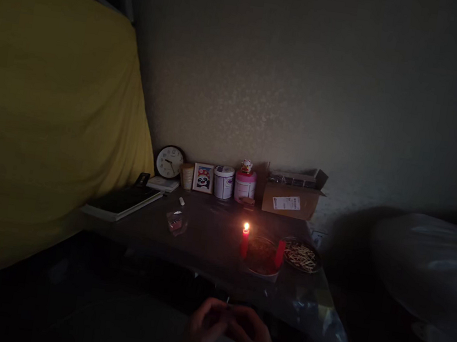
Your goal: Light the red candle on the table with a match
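Observation:
My left hand [206, 325] and my right hand [248, 330] meet low in the view, in front of the table's near edge. Both are closed, fingertips pinched together around something small and dark; the dim light hides its kind. A tiny pale tip shows above the fingertips. Beyond them, a lit red candle [245, 243] stands upright at the left rim of a round, shallow dish [261, 273]. At the dish's right side is an unlit red stick-like piece [280, 254], slightly tilted. A round plate of thin, pale sticks [301, 256] lies to its right.
Along the wall stand a clock [169, 161], a framed panda picture [203, 178], a white tin [223, 182], a pink-lidded tin [245, 187] and an open cardboard box [289, 201]. A clear packet [176, 222] and a flat book-like item [123, 205] lie leftward. Yellow cloth [50, 114] hangs left.

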{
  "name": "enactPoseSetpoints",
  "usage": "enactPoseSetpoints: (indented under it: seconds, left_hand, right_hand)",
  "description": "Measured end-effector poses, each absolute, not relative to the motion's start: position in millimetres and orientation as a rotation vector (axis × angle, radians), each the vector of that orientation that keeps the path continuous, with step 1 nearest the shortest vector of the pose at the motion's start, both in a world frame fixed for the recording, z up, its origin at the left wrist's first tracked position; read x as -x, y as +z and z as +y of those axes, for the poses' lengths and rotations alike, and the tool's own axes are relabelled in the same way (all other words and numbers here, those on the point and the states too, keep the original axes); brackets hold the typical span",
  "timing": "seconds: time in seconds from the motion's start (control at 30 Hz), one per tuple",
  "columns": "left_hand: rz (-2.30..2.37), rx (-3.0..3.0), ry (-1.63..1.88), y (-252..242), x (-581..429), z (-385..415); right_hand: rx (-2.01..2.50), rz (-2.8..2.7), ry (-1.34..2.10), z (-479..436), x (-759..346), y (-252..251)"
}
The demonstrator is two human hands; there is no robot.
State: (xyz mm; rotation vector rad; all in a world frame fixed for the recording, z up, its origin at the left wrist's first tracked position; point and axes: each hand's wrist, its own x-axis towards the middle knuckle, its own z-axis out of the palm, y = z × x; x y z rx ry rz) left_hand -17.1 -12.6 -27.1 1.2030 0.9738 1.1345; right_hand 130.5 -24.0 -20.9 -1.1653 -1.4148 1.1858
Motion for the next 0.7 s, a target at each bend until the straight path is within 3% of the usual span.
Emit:
enactPoseSetpoints:
  seconds: [0.7]
  left_hand:
    - [1.027, -1.099, 1.189, -46.0, 8.3, -16.6]
  right_hand:
    - [1.263, -1.471, 1.168, -34.6, -129.9, -19.8]
